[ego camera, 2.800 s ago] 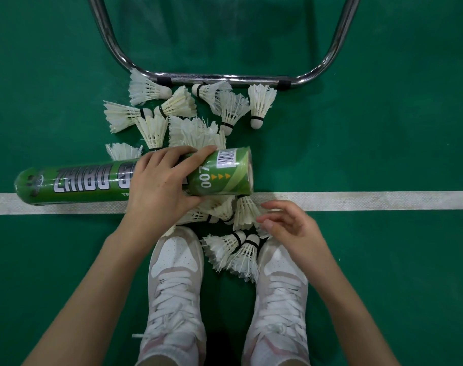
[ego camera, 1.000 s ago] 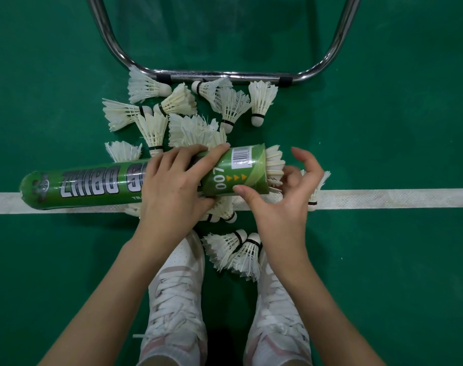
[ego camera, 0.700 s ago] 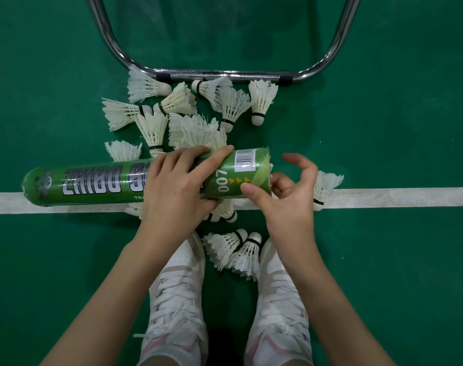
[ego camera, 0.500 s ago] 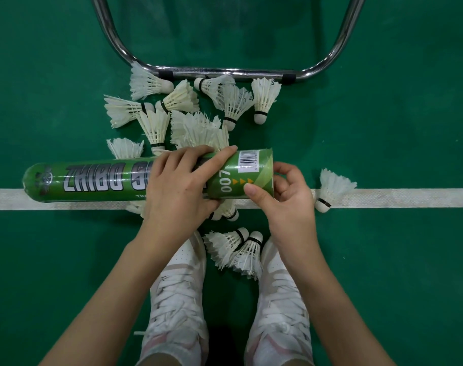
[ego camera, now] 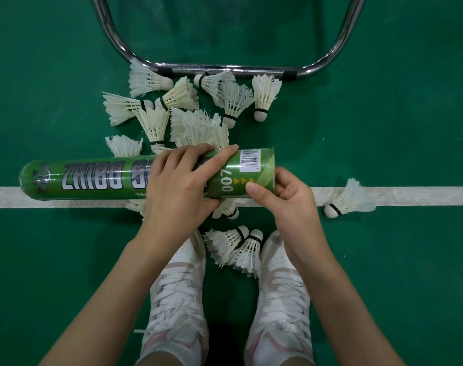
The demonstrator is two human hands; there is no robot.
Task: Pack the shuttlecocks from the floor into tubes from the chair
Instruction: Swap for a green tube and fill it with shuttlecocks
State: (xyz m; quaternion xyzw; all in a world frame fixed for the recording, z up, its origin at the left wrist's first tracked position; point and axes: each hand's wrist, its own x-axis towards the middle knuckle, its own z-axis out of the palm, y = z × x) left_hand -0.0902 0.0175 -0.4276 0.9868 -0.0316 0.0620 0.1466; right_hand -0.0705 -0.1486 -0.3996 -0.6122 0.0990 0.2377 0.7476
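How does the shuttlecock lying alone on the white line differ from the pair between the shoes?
The lone shuttlecock lies across the white line, touching nothing, cork toward the left. The pair lies on green floor, overlapping each other, corks pointing up the frame. All are white-feathered with black-banded corks.

On the green tube (ego camera: 98,179), lying across the view, large silver letters are read as "ZHIBO", seen upside down, followed by further characters that are partly covered by the left hand (ego camera: 177,186). Beneath them, small letters beginning "TR" are cut off by the same hand. Near the tube's open end, "007" is printed in white beside a row of small orange triangles, and a white barcode label (ego camera: 251,161) is stuck above it; its digits cannot be read. A small emblem at the capped end is not legible.
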